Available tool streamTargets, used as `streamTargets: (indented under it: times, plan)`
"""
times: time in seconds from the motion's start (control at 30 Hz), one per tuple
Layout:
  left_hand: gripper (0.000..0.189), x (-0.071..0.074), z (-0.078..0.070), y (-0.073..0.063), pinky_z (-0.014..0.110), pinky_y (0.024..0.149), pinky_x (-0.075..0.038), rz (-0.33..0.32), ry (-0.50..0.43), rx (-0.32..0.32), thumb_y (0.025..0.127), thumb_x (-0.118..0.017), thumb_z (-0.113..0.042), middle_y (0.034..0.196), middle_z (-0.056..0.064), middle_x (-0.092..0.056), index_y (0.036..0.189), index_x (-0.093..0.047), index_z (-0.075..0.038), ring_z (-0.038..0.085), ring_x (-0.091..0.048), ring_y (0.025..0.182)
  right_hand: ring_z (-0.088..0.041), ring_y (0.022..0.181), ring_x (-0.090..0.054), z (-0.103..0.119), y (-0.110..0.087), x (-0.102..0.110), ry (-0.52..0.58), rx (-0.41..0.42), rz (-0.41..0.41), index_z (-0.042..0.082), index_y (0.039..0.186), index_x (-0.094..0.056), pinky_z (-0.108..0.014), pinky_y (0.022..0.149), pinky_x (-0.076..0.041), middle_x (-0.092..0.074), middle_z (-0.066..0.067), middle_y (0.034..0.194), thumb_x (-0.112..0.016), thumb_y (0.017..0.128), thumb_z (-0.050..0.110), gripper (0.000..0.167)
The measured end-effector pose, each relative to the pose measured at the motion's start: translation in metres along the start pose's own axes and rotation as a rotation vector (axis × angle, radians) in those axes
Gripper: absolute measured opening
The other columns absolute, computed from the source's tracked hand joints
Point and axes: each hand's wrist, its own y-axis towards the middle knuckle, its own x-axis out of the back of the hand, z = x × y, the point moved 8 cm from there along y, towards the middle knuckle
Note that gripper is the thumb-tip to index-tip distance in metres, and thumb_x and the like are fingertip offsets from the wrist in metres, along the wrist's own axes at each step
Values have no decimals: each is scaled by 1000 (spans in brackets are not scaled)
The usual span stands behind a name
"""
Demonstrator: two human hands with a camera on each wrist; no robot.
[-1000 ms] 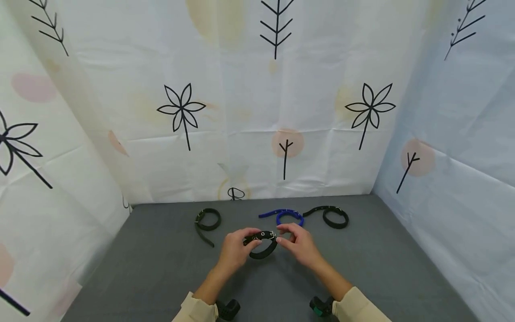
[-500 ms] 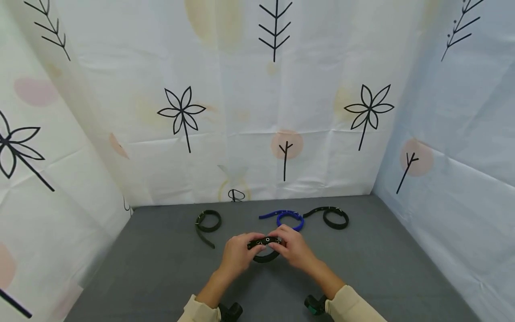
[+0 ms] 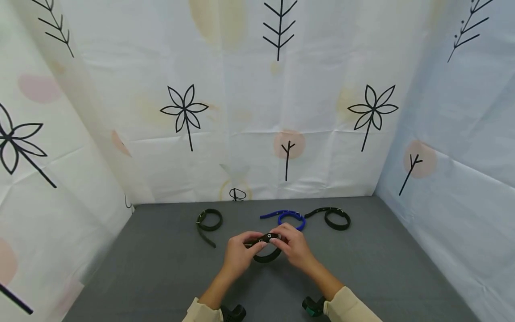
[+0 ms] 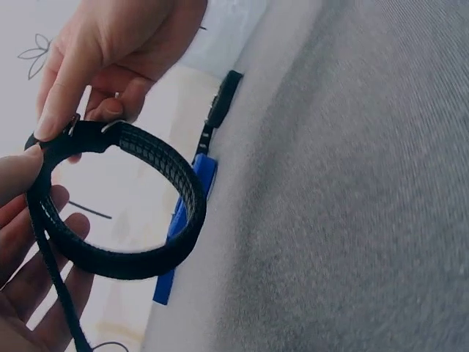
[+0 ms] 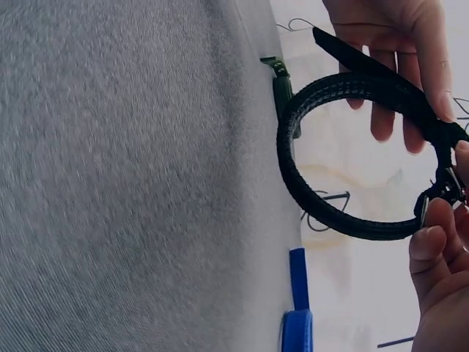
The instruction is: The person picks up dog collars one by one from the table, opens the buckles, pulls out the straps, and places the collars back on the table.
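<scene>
Above the middle of the grey tabletop (image 3: 161, 273), you hold a black, looped strap with metal eyelets (image 3: 267, 259). Your left hand (image 3: 238, 255) pinches it between thumb and fingers near its loose tail; your right hand (image 3: 297, 248) pinches it beside the silvery metal buckle (image 5: 448, 185). You seem to be working the fastening; next probably calls for a steady right pinch while your left guides the tail. Beyond, left to right, lie a dark green coiled strap (image 3: 211, 228), a bright blue coiled strap (image 3: 280, 212) and a second black coiled strap (image 3: 337, 227).
</scene>
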Motion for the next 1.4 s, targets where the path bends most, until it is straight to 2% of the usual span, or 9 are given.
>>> streamTargets:
  times: [0.17,0.33,0.43,0.5,0.67,0.87,1.0,1.2,1.4]
  plan:
    - [17,2,-8,0,26,75,-54,-6,-160,116,86,-76,-14,97,5,-71,102,-73,-7,18,-68,90,-15,58,-50,20,4,8,82,-34,-104,-3,95,-69,-23,49,-43,-61,-13,85,-70,83,-10,14]
    - [18,10,-25,-1,26,75,-54,-30,-265,134,86,-73,-3,99,16,-70,103,-71,4,28,-68,93,-17,54,-51,21,3,9,226,-246,-198,-9,96,-67,-25,46,-46,-58,-13,80,-64,88,-10,9]
    - [20,9,-15,1,25,77,-53,-44,-314,167,85,-74,-4,100,16,-70,104,-71,3,28,-68,94,-16,54,-52,2,-3,0,338,-375,-230,-11,101,-65,-28,45,-48,-56,-13,79,-62,91,-7,11]
    - [21,9,-7,2,26,77,-54,-53,-316,165,85,-75,-7,100,15,-70,104,-71,3,26,-69,92,-16,54,-52,-8,-5,-5,378,-399,-231,-10,103,-65,-29,45,-48,-57,-13,78,-62,92,-6,12]
    - [20,12,4,4,27,74,-54,-58,-171,113,83,-79,-16,96,6,-72,100,-74,-7,19,-68,88,-16,56,-58,-14,1,-8,267,-292,-118,-1,103,-70,-27,48,-49,-62,-9,82,-68,89,0,15]
    - [17,15,-9,8,25,68,-54,-9,109,-39,82,-80,-17,91,-3,-72,97,-75,-14,11,-67,81,-6,66,-57,4,12,-7,-36,-41,69,6,103,-73,-23,57,-49,-66,-2,92,-74,85,6,18]
    - [16,14,-15,9,25,65,-54,2,202,-119,81,-81,-17,87,-4,-72,95,-75,-14,9,-67,77,-7,73,-56,13,15,-11,-151,42,166,6,104,-71,-22,62,-50,-65,-1,97,-75,84,8,20]
    - [17,13,-13,8,25,66,-54,6,186,-115,81,-80,-19,89,-4,-72,97,-75,-15,9,-67,78,-8,75,-55,16,14,-9,-157,70,149,7,102,-71,-23,63,-49,-65,-2,96,-74,85,6,17]
    - [18,12,-6,7,26,69,-55,3,42,-48,83,-79,-17,94,-3,-72,100,-75,-15,11,-67,83,-5,69,-54,10,9,-5,-62,55,48,8,101,-69,-22,58,-49,-63,0,94,-71,88,5,14]
